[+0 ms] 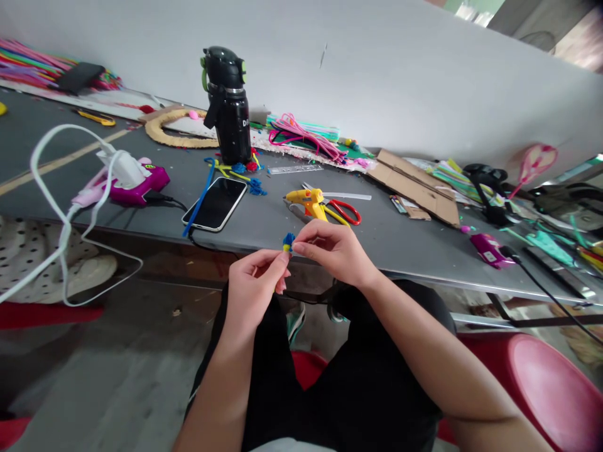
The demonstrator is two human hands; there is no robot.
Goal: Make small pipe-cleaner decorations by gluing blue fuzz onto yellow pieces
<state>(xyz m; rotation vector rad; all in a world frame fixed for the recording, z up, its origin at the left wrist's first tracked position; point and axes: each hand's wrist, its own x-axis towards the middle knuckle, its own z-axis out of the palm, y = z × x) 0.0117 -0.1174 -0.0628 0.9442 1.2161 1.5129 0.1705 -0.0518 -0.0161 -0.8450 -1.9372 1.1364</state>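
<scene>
Between my hands, just over the table's front edge, is a small blue and yellow pipe-cleaner flower [289,240]. The thumb and fingers of my left hand [255,279] pinch its lower, yellow end. My right hand [336,250] is closed with thumb and forefinger at its blue top. Past my right hand lie a yellow glue gun [305,199] and red-handled scissors [347,212]. A blue pipe cleaner [201,194] lies across a phone [220,204] on the left. Behind the phone are more blue, red and yellow pipe-cleaner pieces [254,185].
A black bottle [230,122] stands at the back. Purple power strips [139,188] with a looping white cable [51,213] hang near the left edge. Cardboard [417,185] and pipe-cleaner bundles [306,135] line the wall. A red stool [549,389] is at right.
</scene>
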